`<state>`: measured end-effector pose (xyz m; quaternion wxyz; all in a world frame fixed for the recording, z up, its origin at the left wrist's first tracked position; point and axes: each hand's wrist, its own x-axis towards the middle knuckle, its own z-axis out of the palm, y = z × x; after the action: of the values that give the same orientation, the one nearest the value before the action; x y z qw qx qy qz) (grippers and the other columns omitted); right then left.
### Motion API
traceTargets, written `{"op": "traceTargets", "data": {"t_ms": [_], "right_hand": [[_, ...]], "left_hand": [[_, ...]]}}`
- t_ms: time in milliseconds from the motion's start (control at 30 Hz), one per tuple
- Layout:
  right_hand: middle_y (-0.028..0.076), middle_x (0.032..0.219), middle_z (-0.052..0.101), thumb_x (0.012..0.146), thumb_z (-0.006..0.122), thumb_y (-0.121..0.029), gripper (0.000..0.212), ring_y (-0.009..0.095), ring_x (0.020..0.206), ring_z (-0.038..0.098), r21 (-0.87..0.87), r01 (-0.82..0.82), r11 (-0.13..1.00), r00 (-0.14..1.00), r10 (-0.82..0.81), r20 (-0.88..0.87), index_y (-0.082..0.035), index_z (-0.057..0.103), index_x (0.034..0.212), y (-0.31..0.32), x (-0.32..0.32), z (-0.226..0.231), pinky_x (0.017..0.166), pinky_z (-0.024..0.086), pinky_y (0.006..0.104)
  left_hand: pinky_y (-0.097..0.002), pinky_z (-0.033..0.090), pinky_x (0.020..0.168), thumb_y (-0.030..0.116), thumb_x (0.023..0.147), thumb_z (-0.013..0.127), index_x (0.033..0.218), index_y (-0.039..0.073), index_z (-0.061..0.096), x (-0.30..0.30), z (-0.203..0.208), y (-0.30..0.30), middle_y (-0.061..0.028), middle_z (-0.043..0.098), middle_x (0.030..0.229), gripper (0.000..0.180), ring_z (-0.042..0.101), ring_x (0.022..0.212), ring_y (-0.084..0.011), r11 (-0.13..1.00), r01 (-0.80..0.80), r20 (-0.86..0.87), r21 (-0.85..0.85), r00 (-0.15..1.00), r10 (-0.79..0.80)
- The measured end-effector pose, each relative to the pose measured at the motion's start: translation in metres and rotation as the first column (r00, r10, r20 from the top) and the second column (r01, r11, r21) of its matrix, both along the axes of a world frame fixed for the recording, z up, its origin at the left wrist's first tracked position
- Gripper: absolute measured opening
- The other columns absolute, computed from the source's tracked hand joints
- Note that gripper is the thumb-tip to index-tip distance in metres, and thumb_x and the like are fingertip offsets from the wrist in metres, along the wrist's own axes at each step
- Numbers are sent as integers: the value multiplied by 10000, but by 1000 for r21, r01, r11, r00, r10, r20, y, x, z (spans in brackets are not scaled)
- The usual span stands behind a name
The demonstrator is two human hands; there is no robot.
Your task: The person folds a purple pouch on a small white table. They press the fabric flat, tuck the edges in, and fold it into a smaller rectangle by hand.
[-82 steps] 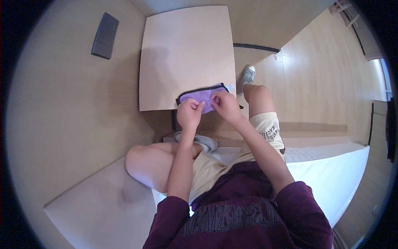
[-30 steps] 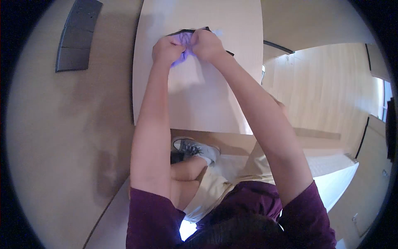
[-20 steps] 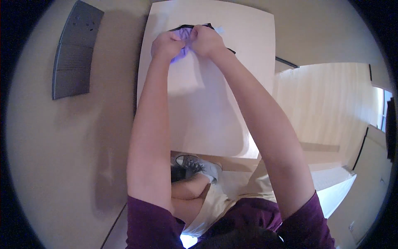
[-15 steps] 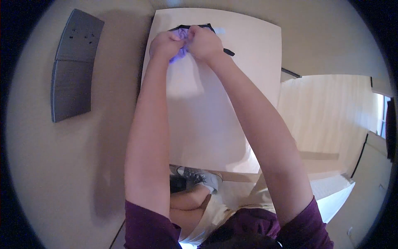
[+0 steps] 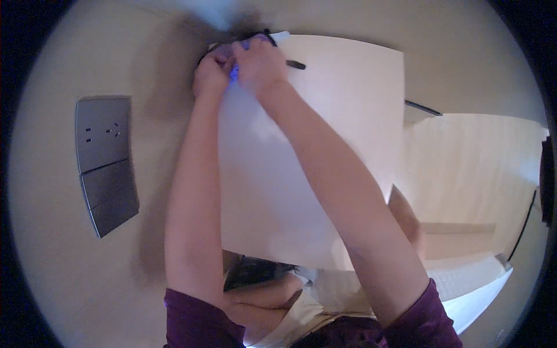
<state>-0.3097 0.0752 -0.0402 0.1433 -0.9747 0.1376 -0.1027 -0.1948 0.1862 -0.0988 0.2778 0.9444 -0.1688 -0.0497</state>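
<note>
Both my hands are at the far left corner of a pale tabletop (image 5: 348, 87), close together. Between them is a purple, soft-looking item (image 5: 234, 74) with black trim, mostly hidden by my fingers. My left hand (image 5: 210, 76) is closed on its left side, with thumb and fingers pinched together. Bent over its right side are the fingers of my right hand (image 5: 262, 65), gripping it. A short black strap-like piece (image 5: 296, 64) lies on the tabletop, just right of my right hand. Behind that hand, a small whitish piece (image 5: 281, 36) shows at the far edge.
Along the left wall is a dark grey socket and switch panel (image 5: 104, 133). The wall also runs close behind the tabletop's far edge. On the right are a pale wooden floor (image 5: 464, 168) and a white padded edge (image 5: 464, 284). My legs (image 5: 267, 293) are below the near edge.
My view has shifted, so the wall panel appears lower and the tabletop slightly lower. Both hands have moved left with the purple item, closer to the wall. The strap-like piece has shifted left as well.
</note>
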Motion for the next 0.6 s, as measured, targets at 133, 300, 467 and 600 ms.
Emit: {"op": "traceTargets", "data": {"t_ms": [133,300,467,600], "right_hand": [[150,1063,601,825,525,-202,318,295,1063,566,-33,79,996,997,-79,-17,-122,570,1129,-26,-32,-14,849,493,416],[151,1003,597,797,542,-270,271,318,997,578,93,110,990,994,-108,-29,-135,588,1028,-77,-126,14,810,499,442],[153,982,597,773,577,-308,312,318,962,588,1,156,988,985,-155,-70,-114,595,1017,-69,-248,36,779,502,437],[148,928,585,756,578,-295,288,323,910,587,25,177,984,984,-176,-40,-111,582,979,-27,-322,41,728,499,450]], "left_hand": [[-442,488,771,506,772,681,834,71,641,-57,22,-35,-169,667,925,441,635,896,-336,983,44,-79,179,996,-30],[-471,487,698,447,794,676,851,49,601,-164,47,-71,-166,667,890,410,638,824,-354,990,71,37,125,996,-76],[-459,496,694,406,832,634,895,42,566,-283,70,-64,-148,651,832,376,638,809,-326,971,215,-31,108,977,-213],[-467,456,627,386,838,635,838,61,531,-359,70,-26,-133,626,759,341,618,728,-340,972,222,36,83,974,-225]]}}
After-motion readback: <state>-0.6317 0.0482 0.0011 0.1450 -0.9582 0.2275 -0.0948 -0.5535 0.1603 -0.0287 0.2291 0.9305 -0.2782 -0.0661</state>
